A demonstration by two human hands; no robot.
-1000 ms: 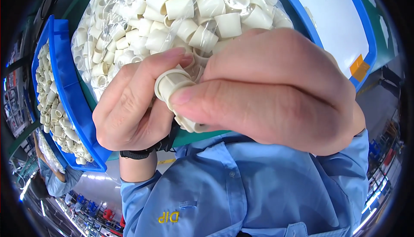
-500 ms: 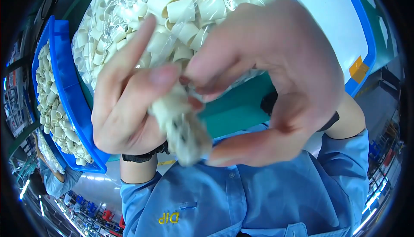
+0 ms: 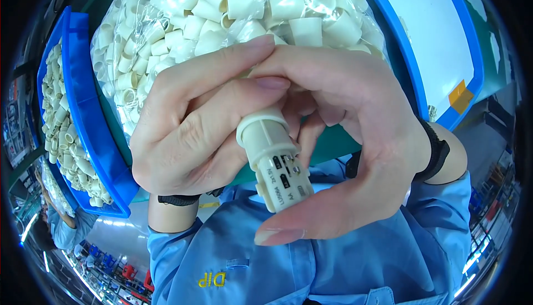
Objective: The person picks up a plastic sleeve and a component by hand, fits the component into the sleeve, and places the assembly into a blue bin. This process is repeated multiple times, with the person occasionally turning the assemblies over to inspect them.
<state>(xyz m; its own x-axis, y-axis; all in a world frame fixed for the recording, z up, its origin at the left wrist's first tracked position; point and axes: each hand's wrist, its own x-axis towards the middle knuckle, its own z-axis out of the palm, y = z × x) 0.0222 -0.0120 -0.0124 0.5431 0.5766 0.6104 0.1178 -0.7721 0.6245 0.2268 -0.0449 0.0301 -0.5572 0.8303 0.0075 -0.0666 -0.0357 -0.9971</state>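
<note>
Between my hands is a cream plastic battery holder (image 3: 280,180), tilted with its printed end toward my chest. Dark slots and small metal contacts show on its side. A wider cream collar (image 3: 263,134) fits around its upper part. My left hand (image 3: 191,141) is closed around the collar end, its fingers hiding the far part. From the other side my right hand (image 3: 380,133) curls in, thumb against the printed end and fingertips meeting the left hand's. Just beyond lies a clear plastic bag (image 3: 114,55) full of short cream tube pieces (image 3: 244,4).
At left stands a blue bin (image 3: 83,83) of small cream plastic parts (image 3: 69,141). A blue-rimmed white tray (image 3: 438,33) with an orange label (image 3: 460,98) sits at right, a small part (image 3: 432,111) in its near corner. Another person (image 3: 69,230) is at lower left.
The battery holder has turned so its printed, slotted side faces up, and it is no longer blurred. My left fingers have folded over, and both hands' fingertips have come together.
</note>
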